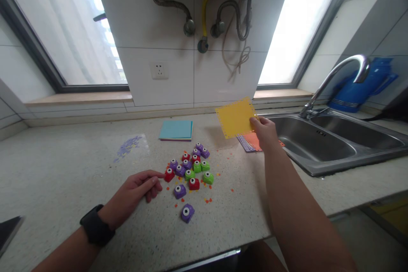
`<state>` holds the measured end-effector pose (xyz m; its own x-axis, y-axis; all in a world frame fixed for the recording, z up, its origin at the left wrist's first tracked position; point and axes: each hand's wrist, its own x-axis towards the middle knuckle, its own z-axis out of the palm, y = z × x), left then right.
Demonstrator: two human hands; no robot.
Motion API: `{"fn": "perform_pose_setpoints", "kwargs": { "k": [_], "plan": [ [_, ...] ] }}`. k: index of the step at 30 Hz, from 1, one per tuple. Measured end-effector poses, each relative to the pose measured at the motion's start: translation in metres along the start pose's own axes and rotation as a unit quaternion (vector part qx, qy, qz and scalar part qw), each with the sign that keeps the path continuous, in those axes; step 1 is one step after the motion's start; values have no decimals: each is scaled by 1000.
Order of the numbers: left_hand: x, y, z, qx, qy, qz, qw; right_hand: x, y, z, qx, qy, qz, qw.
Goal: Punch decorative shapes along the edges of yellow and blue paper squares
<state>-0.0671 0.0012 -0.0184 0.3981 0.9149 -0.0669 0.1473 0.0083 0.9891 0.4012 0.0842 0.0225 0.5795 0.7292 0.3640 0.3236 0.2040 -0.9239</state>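
Note:
Between the thumb and fingers of my right hand (264, 131) is a yellow sheet (236, 119) with small holes punched along its edges, raised above the counter. My left hand (140, 187) holds nothing; its index finger points right, its tip at a red punch (169, 174), and the other fingers are loosely bent. Several purple, red and green punches (196, 166) lie clustered on the counter, with one purple punch (188, 212) nearer the front edge. Small orange and yellow paper bits (208, 200) are scattered around them.
A stack of blue sheets (176, 130) lies behind the punches. Orange and purple sheets (250, 142) rest partly under my right hand, beside the steel sink (314, 165) with its faucet (331, 76). Purple paper bits (129, 146) lie at left. A blue jug (360, 87) stands behind the sink.

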Motion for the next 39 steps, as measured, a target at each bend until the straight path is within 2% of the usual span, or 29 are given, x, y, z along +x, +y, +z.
{"fn": "perform_pose_setpoints", "kwargs": {
  "k": [5, 10, 17, 23, 26, 28, 30, 33, 37, 39],
  "plan": [
    [1, -1, -1, -8, 0, -3, 1000, 17, 25, -47, -141, 18, 42, 989],
    [1, -2, -2, -9, 2, -12, 1000, 27, 49, -69, -285, 26, 75, 955],
    [0, -3, -2, -4, 10, -12, 1000, 37, 65, -72, -460, 51, 101, 881],
    [0, -2, -2, 5, 10, -5, 1000, 33, 71, -68, -526, 67, 97, 842],
    [-3, 1, 2, 50, 17, 8, 999, 29, 69, -65, -545, 85, 94, 829],
    [-7, 4, 6, 129, 16, 50, 990, 26, 66, -62, -551, 96, 88, 824],
    [-12, 7, 11, 232, -6, 137, 963, 22, 60, -57, -550, 101, 71, 826],
    [-19, 9, 18, 339, -70, 289, 892, 18, 52, -47, -533, 79, 14, 842],
    [-24, 7, 27, 448, -124, 398, 791, 8, 42, -26, -489, -18, -86, 868],
    [-27, 5, 33, 473, -147, 426, 757, -3, 36, -11, -461, -94, -140, 871]
  ]
}}
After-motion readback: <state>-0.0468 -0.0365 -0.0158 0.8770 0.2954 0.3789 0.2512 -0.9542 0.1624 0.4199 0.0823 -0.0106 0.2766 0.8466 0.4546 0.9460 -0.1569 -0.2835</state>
